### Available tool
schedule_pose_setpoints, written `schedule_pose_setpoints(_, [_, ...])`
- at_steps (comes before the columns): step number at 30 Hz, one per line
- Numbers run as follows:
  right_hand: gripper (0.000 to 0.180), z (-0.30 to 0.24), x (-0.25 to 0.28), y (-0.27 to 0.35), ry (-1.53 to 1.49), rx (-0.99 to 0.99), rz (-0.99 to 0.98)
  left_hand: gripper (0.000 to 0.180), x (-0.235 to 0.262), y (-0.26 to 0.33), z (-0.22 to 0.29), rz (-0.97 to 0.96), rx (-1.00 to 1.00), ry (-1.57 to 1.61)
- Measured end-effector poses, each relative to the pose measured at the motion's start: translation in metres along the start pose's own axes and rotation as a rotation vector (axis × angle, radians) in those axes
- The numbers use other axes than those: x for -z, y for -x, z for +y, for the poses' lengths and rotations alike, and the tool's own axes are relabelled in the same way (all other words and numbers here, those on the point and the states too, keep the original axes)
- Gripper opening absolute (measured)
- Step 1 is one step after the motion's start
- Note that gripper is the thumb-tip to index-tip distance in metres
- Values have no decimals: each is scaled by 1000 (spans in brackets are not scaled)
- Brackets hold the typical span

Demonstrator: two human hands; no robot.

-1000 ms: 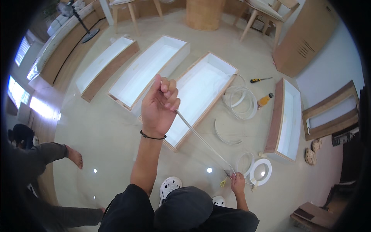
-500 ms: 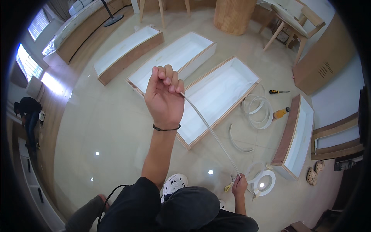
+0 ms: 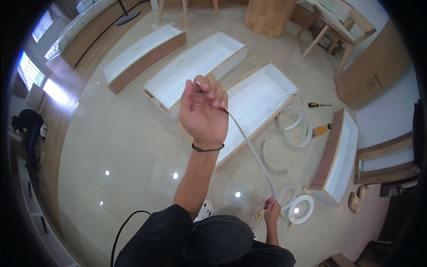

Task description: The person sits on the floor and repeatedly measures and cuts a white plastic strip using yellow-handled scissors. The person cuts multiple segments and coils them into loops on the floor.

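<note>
White strip (image 3: 251, 149) stretched between both hands

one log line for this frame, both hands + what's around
left hand: raised, gripping white edge-banding strip | right hand: low, holding strip's other end | floor: open drawer boxes, strip coils, screwdriver

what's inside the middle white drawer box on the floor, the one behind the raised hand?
The drawer box shows a bare white bottom with nothing in it. The left hand, gripping the white strip, covers its near-left corner, so that part cannot be checked.
</note>
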State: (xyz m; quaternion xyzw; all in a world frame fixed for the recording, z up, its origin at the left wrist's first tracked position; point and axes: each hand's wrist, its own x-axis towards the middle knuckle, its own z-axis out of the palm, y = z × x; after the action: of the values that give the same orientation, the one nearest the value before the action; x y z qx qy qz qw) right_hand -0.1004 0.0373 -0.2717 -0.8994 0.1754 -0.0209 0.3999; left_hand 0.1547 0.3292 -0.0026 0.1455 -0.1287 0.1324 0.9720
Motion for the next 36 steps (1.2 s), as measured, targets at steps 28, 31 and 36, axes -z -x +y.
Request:
schedule_pose_setpoints(28, [17,15,0,-10,85,33,93,24,-2,13,30,-134,197,19])
schedule_pose_setpoints(31, [16,12,-5,-7,96,40,91,24,-3,12,31,-136,174,2])
schedule_pose_setpoints(36, [15,15,-4,-5,86,78,129,22,-1,11,29,-138,149,-2])
